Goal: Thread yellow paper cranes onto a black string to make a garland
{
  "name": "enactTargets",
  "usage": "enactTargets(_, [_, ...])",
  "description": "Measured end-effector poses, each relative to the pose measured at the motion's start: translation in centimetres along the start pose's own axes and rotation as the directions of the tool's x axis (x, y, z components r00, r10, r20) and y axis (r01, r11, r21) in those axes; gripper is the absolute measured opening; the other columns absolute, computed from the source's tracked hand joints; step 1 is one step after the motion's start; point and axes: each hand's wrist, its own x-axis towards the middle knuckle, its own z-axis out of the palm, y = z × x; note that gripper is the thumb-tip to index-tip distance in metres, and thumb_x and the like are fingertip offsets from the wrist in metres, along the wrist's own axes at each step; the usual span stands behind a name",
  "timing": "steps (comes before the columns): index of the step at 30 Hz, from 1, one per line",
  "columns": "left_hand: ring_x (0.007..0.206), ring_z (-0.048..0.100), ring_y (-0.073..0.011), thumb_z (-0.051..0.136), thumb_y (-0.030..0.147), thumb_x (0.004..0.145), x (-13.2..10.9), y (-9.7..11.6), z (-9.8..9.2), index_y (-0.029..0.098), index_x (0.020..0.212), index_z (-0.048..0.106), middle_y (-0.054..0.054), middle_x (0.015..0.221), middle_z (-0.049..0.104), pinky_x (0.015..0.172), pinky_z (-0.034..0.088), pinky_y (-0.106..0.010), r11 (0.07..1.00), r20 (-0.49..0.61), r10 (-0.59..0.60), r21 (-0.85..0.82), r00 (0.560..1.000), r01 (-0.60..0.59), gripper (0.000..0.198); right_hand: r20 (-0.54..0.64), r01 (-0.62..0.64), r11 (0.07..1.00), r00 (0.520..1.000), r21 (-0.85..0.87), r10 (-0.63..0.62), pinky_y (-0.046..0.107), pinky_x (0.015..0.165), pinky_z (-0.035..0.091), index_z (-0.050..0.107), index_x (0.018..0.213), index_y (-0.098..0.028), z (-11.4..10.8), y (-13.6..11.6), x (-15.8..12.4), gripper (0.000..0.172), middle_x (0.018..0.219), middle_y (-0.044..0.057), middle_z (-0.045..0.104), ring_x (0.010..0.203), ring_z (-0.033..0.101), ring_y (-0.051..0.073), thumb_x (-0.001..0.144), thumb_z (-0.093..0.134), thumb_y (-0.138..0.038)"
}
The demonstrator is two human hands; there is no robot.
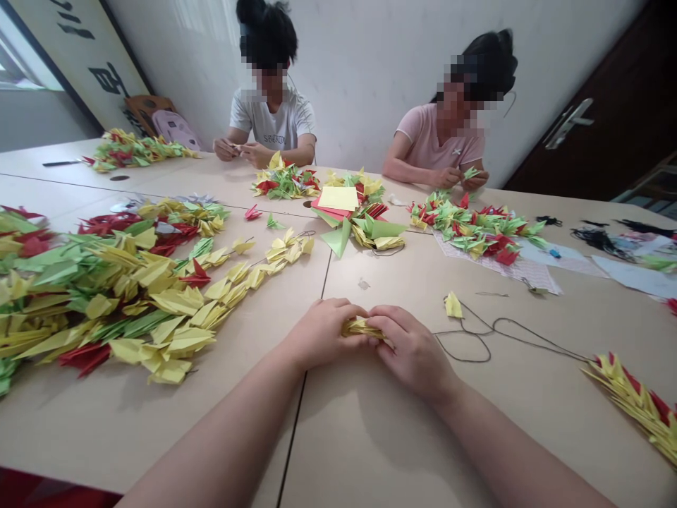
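Fingers [343,314] of your left hand [317,331] and right hand [407,349] curl narrow, pinching a bunch of yellow paper cranes [362,328] above the table [364,451], dark string [508,330] just right. Packing them looks like the step; sliding them snug seems next.

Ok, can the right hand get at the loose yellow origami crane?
Probably yes. The right hand sits near the loose yellow origami crane, with only tabletop and dark string between, though it is gripping yellow cranes alongside the left hand.
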Motion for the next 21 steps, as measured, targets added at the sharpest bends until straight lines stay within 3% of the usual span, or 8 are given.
enactTargets(5, [0.084,0.054,-0.0165,0.046,0.046,0.081,0.0,0.2,0.0,0.021,0.092,0.057,-0.002,0.088,0.058,0.075,0.039,-0.028,0.994,0.054,0.03,0.102,0.998,-0.035,0.03,0.102,-0.005,0.999,0.995,0.049,0.0,0.034,0.08,0.049,0.052,0.096,-0.018,-0.5,-0.4,0.2,0.025,0.098,0.008,0.058,0.094,0.053,0.019,0.073,0.049,-0.009])
enactTargets(10, [0.085,0.053,-0.0179,0.045,0.048,0.081,-0.4,-0.2,-0.4,0.022,0.101,0.055,-0.004,0.09,0.056,0.074,0.041,-0.029,0.993,0.072,-0.011,0.119,0.997,0.002,0.034,0.248,-0.175,0.984,0.955,0.03,0.162,0.041,0.09,0.043,0.044,0.119,-0.023,-3.1,1.8,-0.7,0.049,0.117,0.008,0.052,0.11,0.047,0.022,0.073,0.059,-0.032])
enactTargets(14, [0.089,0.051,-0.0189,0.047,0.048,0.079,-0.6,-0.1,-0.5,0.023,0.105,0.053,-0.004,0.095,0.054,0.078,0.041,-0.032,0.992,0.058,-0.02,0.123,0.998,0.013,0.037,0.343,-0.236,0.97,0.917,0.06,0.203,0.035,0.078,0.047,0.06,0.094,-0.022,-3.9,3.7,-1.3,0.019,0.094,0.006,0.062,0.091,0.056,0.019,0.077,0.056,-0.029])
enactTargets(21, [0.091,0.049,-0.0214,0.049,0.052,0.076,-0.1,1.4,0.2,0.022,0.105,0.054,-0.005,0.095,0.054,0.079,0.04,-0.035,0.981,0.057,0.021,0.192,0.998,-0.032,0.042,0.303,-0.197,0.971,0.941,0.134,0.15,0.032,0.075,0.048,0.061,0.088,-0.02,-2.3,2.3,-0.3,0.013,0.089,0.005,0.063,0.086,0.057,0.017,0.075,0.057,-0.021])
